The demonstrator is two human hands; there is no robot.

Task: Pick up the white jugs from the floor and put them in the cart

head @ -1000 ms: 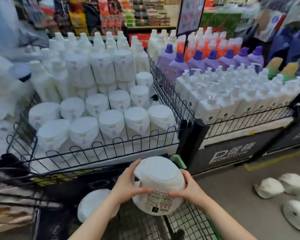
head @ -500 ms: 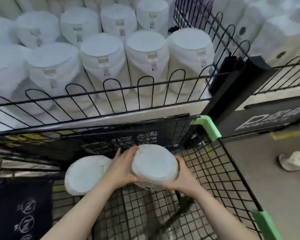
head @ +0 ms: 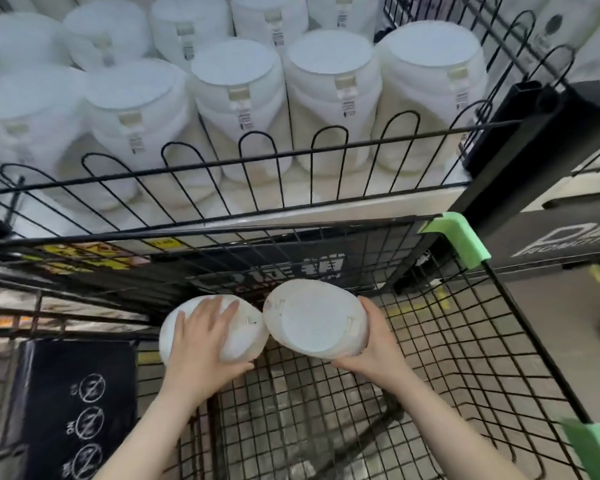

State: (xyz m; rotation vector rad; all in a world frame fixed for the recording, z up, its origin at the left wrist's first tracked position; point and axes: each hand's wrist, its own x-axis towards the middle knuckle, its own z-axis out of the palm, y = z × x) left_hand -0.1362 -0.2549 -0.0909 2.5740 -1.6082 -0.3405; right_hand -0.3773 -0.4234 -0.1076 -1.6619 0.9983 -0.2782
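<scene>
While half a second ago both hands held one jug, now the left hand [head: 201,344] lies flat on the round white plastic jug [head: 246,337] at lower centre and the right hand [head: 373,344] grips its touching twin [head: 314,318], both inside the black wire cart [head: 499,341]; labels too blurry to read.

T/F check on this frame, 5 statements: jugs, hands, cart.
1. Two white jugs are inside the cart. True: the left jug and the right jug.
2. The left hand lies on top of the left jug. True.
3. The right hand is empty. False: it holds the right jug's side.
4. The two jugs sit far apart. False: they are side by side, about touching.
5. The cart's corner guards are red. False: the corner guard is green.
</scene>
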